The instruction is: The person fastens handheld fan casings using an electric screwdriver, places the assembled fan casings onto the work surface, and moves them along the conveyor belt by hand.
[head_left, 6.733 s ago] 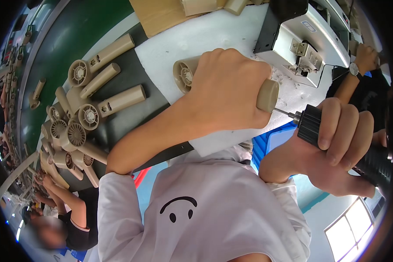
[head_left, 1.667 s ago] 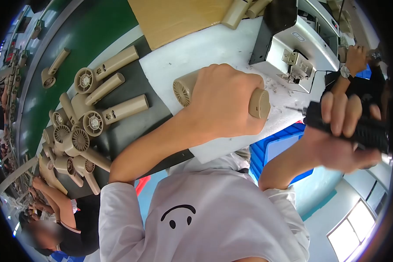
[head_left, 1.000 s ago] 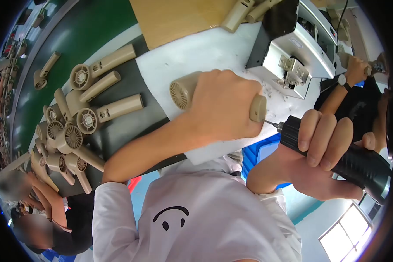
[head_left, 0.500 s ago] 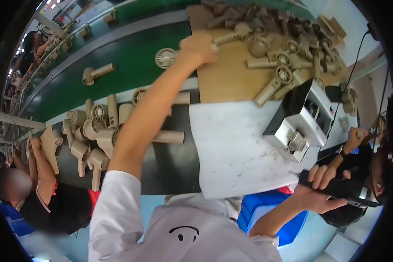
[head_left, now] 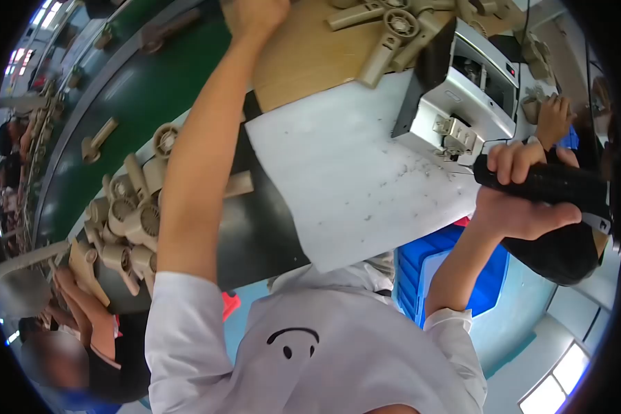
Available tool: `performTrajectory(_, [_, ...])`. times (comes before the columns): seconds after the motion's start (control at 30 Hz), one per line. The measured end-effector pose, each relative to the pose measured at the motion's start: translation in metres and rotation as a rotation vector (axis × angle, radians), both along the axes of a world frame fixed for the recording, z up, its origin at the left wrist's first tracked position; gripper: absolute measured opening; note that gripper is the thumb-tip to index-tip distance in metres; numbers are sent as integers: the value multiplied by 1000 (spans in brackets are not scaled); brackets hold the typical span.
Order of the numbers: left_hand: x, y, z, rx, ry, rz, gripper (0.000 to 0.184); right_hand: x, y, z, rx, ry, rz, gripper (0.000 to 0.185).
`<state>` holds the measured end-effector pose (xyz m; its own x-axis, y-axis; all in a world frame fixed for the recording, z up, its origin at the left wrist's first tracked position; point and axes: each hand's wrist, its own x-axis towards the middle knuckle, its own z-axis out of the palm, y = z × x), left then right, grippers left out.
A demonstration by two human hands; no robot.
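Observation:
My right hand (head_left: pixel 514 210) is wrapped around a black electric screwdriver (head_left: pixel 579 185). Its thin bit points left, close to the front of a silver and black screw feeder (head_left: pixel 479 103). My left hand (head_left: pixel 259 14) is at the top edge of the view, over the border between the green belt and the brown board. Its fingers are cut off by the frame and blurred, so whether they hold anything is hidden. Beyond the feeder's left side lie beige handheld fan housings (head_left: pixel 378 58) on the brown board (head_left: pixel 303 55).
Small screws are scattered on a white sheet (head_left: pixel 338 159). More beige housings (head_left: pixel 127 214) are piled beside my left forearm. A green conveyor belt (head_left: pixel 152 83) carries a few parts. Blue bins (head_left: pixel 421 269) stand below the table. Co-workers sit at left and right.
The view has tilted, so the bench appears higher. My right hand has brought the screwdriver up, its bit now nearer the screw feeder. My left hand has shifted to the frame's top edge.

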<state>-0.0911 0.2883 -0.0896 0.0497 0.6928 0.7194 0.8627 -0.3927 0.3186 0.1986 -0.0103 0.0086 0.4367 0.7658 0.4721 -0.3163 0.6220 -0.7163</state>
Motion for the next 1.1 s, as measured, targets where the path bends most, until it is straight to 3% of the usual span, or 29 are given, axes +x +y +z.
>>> performTrajectory(0.03, [25, -43, 50, -78, -143, 37, 26, 3, 9, -2, 48, -42, 24, 79])
performTrajectory(0.07, [36, -51, 65, 11, -434, -83, 27, 2, 14, -4, 60, -49, 20, 80])
performTrajectory(0.1, [39, -63, 78, 74, -434, -100, 28, 1, 17, -7, 59, -53, 20, 80])
performTrajectory(0.13, [48, -79, 95, -175, -706, -103, 29, 2, 22, -11, 47, -93, 0, 80])
performTrajectory(0.17, [53, -86, 103, -55, -650, -122, 27, 4, 27, -17, 62, -124, 23, 80])
performTrajectory(0.3, [69, -120, 98, -163, -903, -308, 31, 3, 32, -29, -61, -245, -13, 76])
performTrajectory(0.33, [74, -136, 98, -238, -1016, -365, 32, -2, 33, -28, -153, -249, -131, 76])
performTrajectory(0.4, [71, -158, 90, -638, -1009, -358, 32, -5, 36, -27, -275, -302, -273, 76])
performTrajectory(0.47, [80, -182, 67, -423, -744, -415, 39, -13, 41, -21, -247, -363, -370, 72])
performTrajectory(0.53, [93, -222, 70, -547, -770, -525, 38, -12, 42, -22, -212, -428, -465, 69])
performTrajectory(0.6, [95, -244, 60, -553, -506, -513, 34, -1, 41, -27, -281, -183, -289, 68])
performTrajectory(0.63, [96, -251, 56, -547, -504, -509, 34, -1, 36, -24, -275, -182, -284, 68])
performTrajectory(0.7, [97, -262, 51, -298, -380, -622, 38, -4, 15, -13, -203, 160, 48, 71])
performTrajectory(0.77, [98, -271, 48, -294, -399, -634, 36, 2, -2, -3, 22, -29, 207, 73])
performTrajectory(0.83, [95, -276, 45, -299, -415, -660, 34, -20, -12, 18, 126, 59, 329, 56])
performTrajectory(0.9, [94, -279, 45, -349, -294, -645, 22, -34, -20, 30, 160, 161, 339, 50])
performTrajectory(1.1, [92, -284, 48, -434, -228, -654, 15, -56, -20, 31, 215, 151, 360, 50])
